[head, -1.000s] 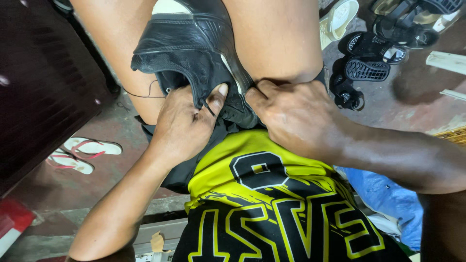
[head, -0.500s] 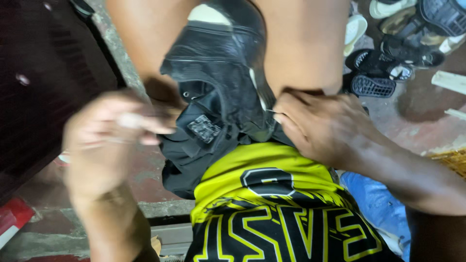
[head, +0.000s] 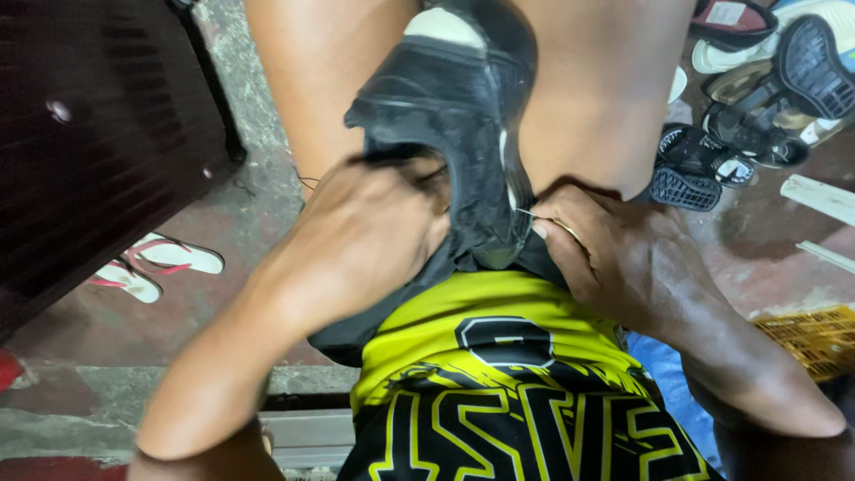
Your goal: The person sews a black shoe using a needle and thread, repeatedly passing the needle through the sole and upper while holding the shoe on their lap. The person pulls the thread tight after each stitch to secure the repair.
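Left hand [head: 370, 236] cupping black shoe [head: 459, 125], right hand [head: 614, 258] pinching needle [head: 525, 212]

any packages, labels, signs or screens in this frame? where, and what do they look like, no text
No packages, signs or screens.
Printed shirt: bottom centre, on the person's torso; yellow upper part, black lower part with large yellow-outlined lettering and a black numeral.
Insole label: top right, inside a dark sandal; small pale rectangle, partly cut off.

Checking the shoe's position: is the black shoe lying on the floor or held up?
Held up. The black shoe sits wedged between the knees, both hands gripping its lower end.
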Motion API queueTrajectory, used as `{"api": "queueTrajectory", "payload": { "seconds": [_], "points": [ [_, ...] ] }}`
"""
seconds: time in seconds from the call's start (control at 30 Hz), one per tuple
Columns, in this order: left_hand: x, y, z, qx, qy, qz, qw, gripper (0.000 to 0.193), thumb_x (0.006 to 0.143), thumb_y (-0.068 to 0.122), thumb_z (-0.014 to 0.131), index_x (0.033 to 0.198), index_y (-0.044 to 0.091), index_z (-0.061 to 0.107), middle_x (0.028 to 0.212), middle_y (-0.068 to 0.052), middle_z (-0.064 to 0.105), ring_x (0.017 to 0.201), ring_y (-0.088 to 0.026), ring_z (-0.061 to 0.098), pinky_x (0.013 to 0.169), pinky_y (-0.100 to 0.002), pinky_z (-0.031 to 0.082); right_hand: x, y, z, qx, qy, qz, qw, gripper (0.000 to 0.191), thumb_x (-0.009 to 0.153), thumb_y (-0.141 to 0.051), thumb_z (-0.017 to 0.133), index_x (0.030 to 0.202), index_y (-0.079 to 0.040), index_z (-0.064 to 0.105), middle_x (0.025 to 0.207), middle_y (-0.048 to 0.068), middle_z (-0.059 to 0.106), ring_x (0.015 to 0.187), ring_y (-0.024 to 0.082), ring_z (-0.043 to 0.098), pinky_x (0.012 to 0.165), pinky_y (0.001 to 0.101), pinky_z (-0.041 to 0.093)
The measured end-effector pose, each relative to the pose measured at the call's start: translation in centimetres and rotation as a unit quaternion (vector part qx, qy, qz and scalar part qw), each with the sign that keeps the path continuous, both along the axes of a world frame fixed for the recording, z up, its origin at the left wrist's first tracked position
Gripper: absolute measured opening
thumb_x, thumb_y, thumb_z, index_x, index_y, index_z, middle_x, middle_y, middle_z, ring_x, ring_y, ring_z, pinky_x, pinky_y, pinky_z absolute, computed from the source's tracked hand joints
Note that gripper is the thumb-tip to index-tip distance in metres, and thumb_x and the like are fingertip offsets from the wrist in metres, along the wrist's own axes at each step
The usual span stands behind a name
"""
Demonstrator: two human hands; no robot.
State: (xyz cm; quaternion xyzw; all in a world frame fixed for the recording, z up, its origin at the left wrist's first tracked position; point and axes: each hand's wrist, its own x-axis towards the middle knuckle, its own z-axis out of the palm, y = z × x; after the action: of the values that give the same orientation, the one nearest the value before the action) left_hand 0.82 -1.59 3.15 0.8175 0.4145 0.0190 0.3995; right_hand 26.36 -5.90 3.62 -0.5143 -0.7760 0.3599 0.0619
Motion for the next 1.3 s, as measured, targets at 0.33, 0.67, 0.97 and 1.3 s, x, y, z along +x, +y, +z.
{"api": "queueTrajectory", "payload": {
  "seconds": [0.33,0.67,0.97,1.3],
  "points": [
    [-3.0,-0.6,-1.9,-0.044,-0.095,0.0,0.995,0.008,0.09,0.01,0.063,0.089,0.002,0.062,0.081,-0.015,0.065,0.075,-0.032,0.064,0.072,-0.046,0.051,0.1,-0.2,-0.4,-0.041,0.028,-0.023,0.999,0.011,0.098,-0.018,0.066,0.099,-0.007,0.065,0.08,0.01,0.073,0.068,0.03,0.071,0.058,0.0415,0.053],
    [-2.7,-2.4,-0.8,-0.241,-0.125,0.271,0.924,0.02,0.107,0.007,0.056,0.089,0.003,0.064,0.071,-0.011,0.06,0.06,-0.02,0.054,0.055,-0.033,0.045,0.5,-0.3,-0.7,-0.008,0.061,0.001,0.998,0.011,0.1,-0.016,0.065,0.102,-0.005,0.065,0.09,0.009,0.073,0.074,0.027,0.072,0.062,0.0386,0.054],
    [-0.6,0.2,-3.3,-0.11,0.133,-0.098,0.98,0.026,0.078,0.025,0.076,0.071,0.001,0.069,0.08,-0.024,0.069,0.084,-0.042,0.069,0.082,-0.047,0.056,0.4,-1.8,-1.7,0.041,0.106,-0.02,0.993,0.012,0.098,-0.009,0.07,0.104,-0.002,0.063,0.091,0.011,0.071,0.075,0.026,0.071,0.064,0.0371,0.054],
    [-0.3,0.1,-4.0,-0.16,0.084,-0.006,0.984,0.019,0.075,0.013,0.069,0.091,0.005,0.074,0.096,-0.023,0.071,0.093,-0.046,0.065,0.086,-0.052,0.049,0.8,-2.2,-2.7,0.05,0.123,-0.005,0.991,0.017,0.097,-0.007,0.071,0.107,0.0,0.059,0.093,0.012,0.07,0.074,0.024,0.07,0.063,0.0344,0.054]
  ]
}}
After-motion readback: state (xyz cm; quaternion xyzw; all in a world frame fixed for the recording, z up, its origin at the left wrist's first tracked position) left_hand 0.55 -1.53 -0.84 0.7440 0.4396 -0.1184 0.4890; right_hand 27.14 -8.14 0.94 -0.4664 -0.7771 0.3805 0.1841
